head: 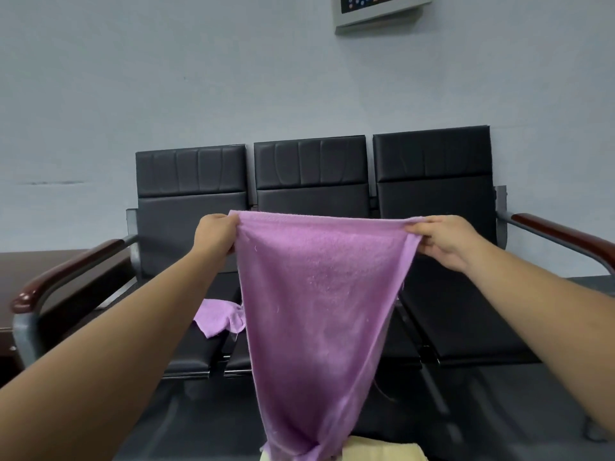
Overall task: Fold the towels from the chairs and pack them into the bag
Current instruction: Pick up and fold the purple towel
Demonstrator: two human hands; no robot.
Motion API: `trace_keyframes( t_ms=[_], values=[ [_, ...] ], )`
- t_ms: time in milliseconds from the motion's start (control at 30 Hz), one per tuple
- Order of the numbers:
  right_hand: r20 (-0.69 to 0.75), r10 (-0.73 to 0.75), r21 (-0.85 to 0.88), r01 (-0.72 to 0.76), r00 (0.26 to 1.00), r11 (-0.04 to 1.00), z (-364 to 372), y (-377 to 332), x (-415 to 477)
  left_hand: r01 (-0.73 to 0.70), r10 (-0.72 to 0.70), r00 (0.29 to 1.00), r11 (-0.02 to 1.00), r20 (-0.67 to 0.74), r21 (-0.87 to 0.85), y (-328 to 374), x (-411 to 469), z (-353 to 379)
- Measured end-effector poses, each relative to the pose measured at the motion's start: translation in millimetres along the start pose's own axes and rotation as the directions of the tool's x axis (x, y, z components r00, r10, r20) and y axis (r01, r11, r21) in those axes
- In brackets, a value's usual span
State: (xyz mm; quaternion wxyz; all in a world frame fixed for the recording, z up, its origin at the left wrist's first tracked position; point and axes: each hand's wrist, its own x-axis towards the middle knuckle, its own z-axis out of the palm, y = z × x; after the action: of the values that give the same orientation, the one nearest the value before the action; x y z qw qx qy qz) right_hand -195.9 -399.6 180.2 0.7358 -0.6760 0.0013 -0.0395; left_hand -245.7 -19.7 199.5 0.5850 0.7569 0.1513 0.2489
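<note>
A purple towel (316,294) hangs stretched in front of me, held up by its top edge. My left hand (214,236) grips the top left corner and my right hand (442,239) pinches the top right corner. The towel narrows downward to a point near the bottom of the view. A second purple towel (216,316) lies crumpled on the seat of the left chair. A pale yellow cloth (382,449) shows at the bottom edge, partly hidden behind the hanging towel. No bag is in view.
A row of three black padded chairs (311,171) stands against a grey wall, with wooden armrests at the left end (60,277) and right end (565,237). A dark wooden table (20,277) sits at the far left. A panel (379,8) hangs on the wall above.
</note>
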Motion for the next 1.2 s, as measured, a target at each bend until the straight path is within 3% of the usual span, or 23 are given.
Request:
trace_keyframes(
  t_ms=[100, 200, 267, 367, 467, 533, 667, 867, 1000, 1133, 1200],
  values=[
    [-0.045, 0.001, 0.171, 0.007, 0.999, 0.985, 8.5, -3.9, 1.4, -0.006, 0.010, 0.998, 0.998, 0.054, -0.068, -1.1, 1.2, 4.2],
    [-0.125, -0.124, -0.208, 0.097, 0.984, 0.973, 17.5, -9.6, -4.0, -0.033, 0.060, 0.978, 0.990, 0.198, -0.139, 2.7, -4.4, 6.0],
    [-0.116, -0.166, -0.346, 0.117, 0.979, 0.931, 22.6, -14.9, -6.2, -0.016, 0.065, 0.940, 0.989, 0.336, -0.145, 7.2, -10.7, 5.9],
    [-0.073, -0.060, -0.312, 0.035, 0.996, 0.949, 31.7, -20.2, -5.9, -0.003, 0.065, 0.870, 0.992, 0.489, -0.126, 14.1, -18.7, 7.5],
    [-0.010, 0.009, -0.170, -0.011, 1.000, 0.985, 44.6, -24.3, -4.1, -0.001, 0.093, 0.814, 0.987, 0.574, -0.159, 22.7, -25.0, 10.7],
    [0.044, -0.003, -0.118, 0.008, 0.999, 0.993, 53.7, -27.3, -5.6, -0.021, 0.123, 0.755, 0.986, 0.644, -0.164, 29.3, -31.3, 12.2],
    [0.119, -0.084, -0.225, 0.110, 0.989, 0.968, 67.7, -31.8, -15.8, -0.069, 0.131, 0.655, 0.991, 0.744, -0.114, 42.1, -45.9, 16.0],
    [0.231, -0.171, -0.134, 0.206, 0.958, 0.969, 84.3, -30.2, -35.3, -0.173, 0.164, 0.687, 0.983, 0.708, -0.061, 56.3, -56.4, 28.3],
    [0.356, -0.257, -0.119, 0.317, 0.898, 0.941, 91.9, -25.6, -50.9, -0.339, 0.242, 0.689, 0.941, 0.683, 0.009, 60.6, -59.3, 32.4],
    [0.483, -0.236, -0.189, 0.363, 0.843, 0.912, 100.8, -16.0, -62.9, -0.491, 0.344, 0.713, 0.867, 0.611, 0.084, 59.5, -57.1, 35.9],
    [0.499, -0.234, -0.316, 0.426, 0.835, 0.848, 109.9, -11.6, -70.3, -0.526, 0.390, 0.708, 0.848, 0.589, 0.071, 58.1, -54.9, 39.0]
  ],
)
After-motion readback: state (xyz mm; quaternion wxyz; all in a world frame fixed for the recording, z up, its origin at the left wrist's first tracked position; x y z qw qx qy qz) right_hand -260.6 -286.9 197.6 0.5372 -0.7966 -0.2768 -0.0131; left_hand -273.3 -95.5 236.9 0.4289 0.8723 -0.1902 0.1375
